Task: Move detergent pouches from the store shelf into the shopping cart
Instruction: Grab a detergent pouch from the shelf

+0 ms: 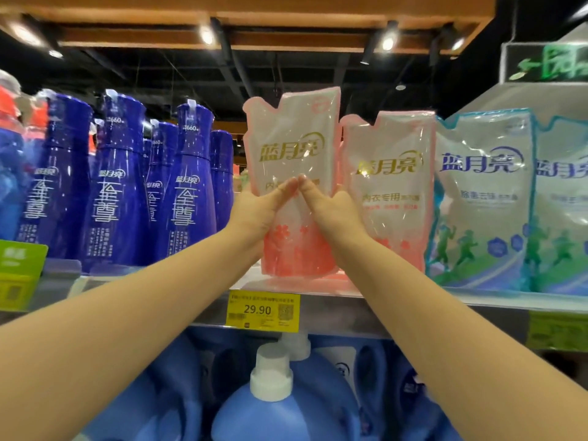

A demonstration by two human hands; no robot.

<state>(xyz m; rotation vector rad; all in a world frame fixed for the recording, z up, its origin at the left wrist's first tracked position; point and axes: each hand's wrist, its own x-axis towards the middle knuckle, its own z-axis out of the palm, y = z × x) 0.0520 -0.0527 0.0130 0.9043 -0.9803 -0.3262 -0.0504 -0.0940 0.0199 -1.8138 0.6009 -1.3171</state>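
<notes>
Left: tall dark-blue plastic bottles with white lettering (117, 186), standing grouped. Centre: yellow paper price tag reading 29.90 (262, 311); below it, light-blue plastic jugs with white screw caps (280, 409). Upper right: green illuminated sign (547, 63). Overhead: ceiling spotlights (206, 35).

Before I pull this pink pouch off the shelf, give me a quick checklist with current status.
1. Left hand grips pink pouch: ok.
2. Right hand grips it too: ok.
3. Pouch base lifted off the shelf: cannot tell.
4. Second pink pouch stands upright beside it: ok.
5. Blue bottles apart from the held pouch: ok.
6. Shopping cart in view: not ok.
</notes>
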